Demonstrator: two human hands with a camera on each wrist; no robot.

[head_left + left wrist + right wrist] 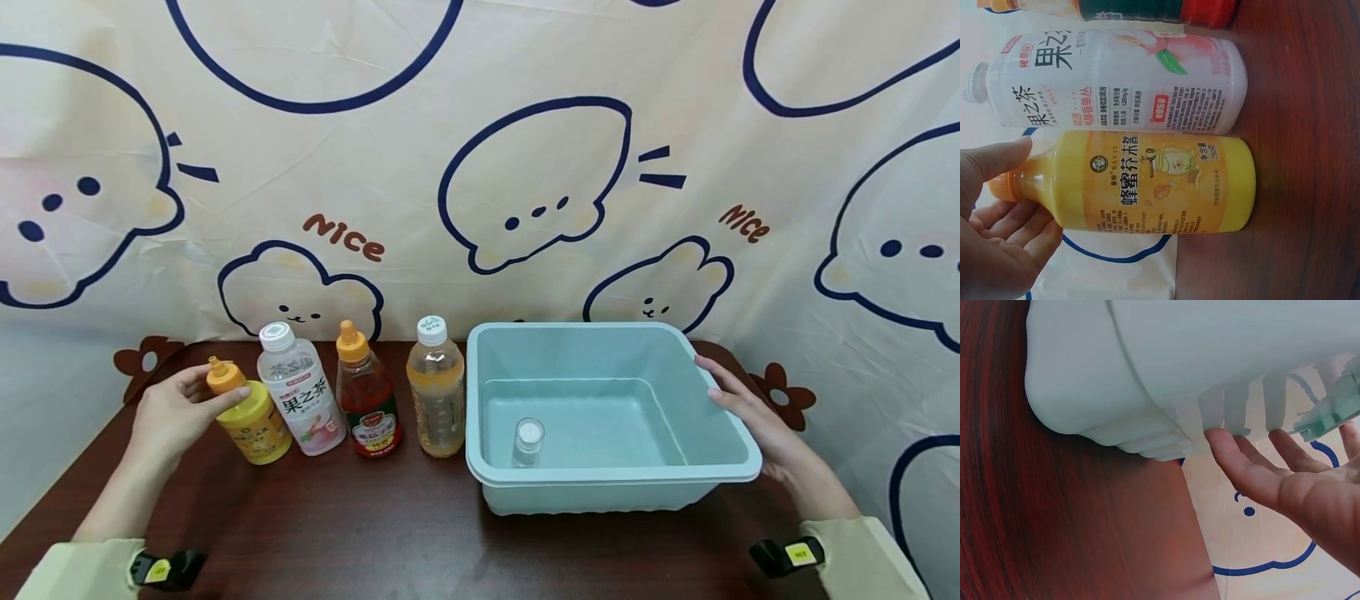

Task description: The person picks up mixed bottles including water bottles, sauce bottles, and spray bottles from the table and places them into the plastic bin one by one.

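My left hand (174, 408) holds a yellow honey mustard squeeze bottle (1166, 181) by its neck, thumb on one side and fingers on the other. The bottle has an orange nozzle cap and leans a little on the table. Close beside it stands a fruit tea bottle (306, 400) with a white cap. My right hand (761, 421) touches the right side of a light blue plastic basin (600, 475). In the right wrist view its fingers (1241, 462) are extended, with their tips against the basin's outer wall.
A red sauce bottle (369, 404) with an orange cap and a brownish drink bottle (437, 408) stand between the tea bottle and the basin. Inside the basin is a small clear container (528, 442) with a white top. A printed cloth (405, 167) hangs behind the dark wooden table (360, 533).
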